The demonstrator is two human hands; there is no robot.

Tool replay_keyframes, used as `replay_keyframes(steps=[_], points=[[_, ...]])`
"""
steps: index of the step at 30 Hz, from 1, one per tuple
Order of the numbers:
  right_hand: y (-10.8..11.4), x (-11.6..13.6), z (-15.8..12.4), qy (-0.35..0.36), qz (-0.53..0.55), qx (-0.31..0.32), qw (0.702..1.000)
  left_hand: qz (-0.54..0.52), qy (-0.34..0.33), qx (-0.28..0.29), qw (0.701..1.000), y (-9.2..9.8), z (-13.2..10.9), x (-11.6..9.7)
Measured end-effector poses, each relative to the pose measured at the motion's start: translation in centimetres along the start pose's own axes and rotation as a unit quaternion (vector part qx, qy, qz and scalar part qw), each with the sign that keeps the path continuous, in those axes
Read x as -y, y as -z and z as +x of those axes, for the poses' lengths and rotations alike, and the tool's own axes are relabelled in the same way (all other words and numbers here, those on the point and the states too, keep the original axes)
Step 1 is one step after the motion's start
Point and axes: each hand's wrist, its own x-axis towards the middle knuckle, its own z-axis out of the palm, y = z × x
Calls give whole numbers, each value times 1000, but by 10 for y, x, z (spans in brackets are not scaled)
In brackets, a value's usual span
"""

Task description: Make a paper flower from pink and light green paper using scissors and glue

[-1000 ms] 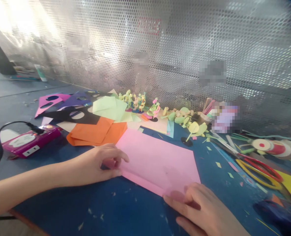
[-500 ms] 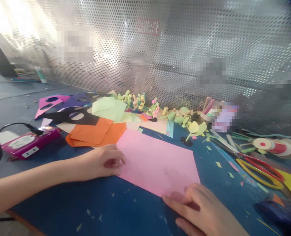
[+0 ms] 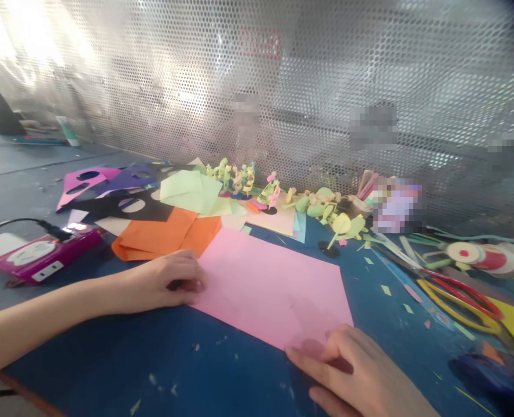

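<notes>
A pink sheet of paper [image 3: 270, 284] lies flat on the blue tabletop [image 3: 213, 370]. At the sheet's left edge, my left hand [image 3: 170, 282] has its fingers curled, thumb and fingertips close together on the paper's margin. My right hand [image 3: 352, 368] rests at the near right corner, its index fingertip on the front edge and its fingers apart. Behind the left hand sits a folded orange paper [image 3: 161, 234].
Red and yellow scissors [image 3: 461, 301] and a thread spool [image 3: 483, 258] lie right. Small paper figures [image 3: 235, 179] and pale green sheets [image 3: 190, 191] stand behind. A magenta power strip [image 3: 48, 255] is left, with a cord. Perforated metal [image 3: 300, 98] closes the back.
My left hand has slid a little to the left, and more of the pink sheet's left part now shows. My right hand has hardly moved.
</notes>
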Motion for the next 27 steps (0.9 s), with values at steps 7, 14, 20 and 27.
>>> replay_keyframes(steps=[7, 14, 20, 27], points=[[-1, 0, 0, 6, 0, -4, 1000, 60, -5, 30, 998, 10, -12, 12], [2, 1, 1, 7, 0, -5, 1000, 140, -32, 25, 989, 5, -11, -31], [2, 1, 0, 7, -2, -2, 1000, 177, -80, 38, 980, -14, -10, -59], [0, 0, 0, 8, -13, 10, 1000, 186, -60, -16, 981, -9, -24, -37]])
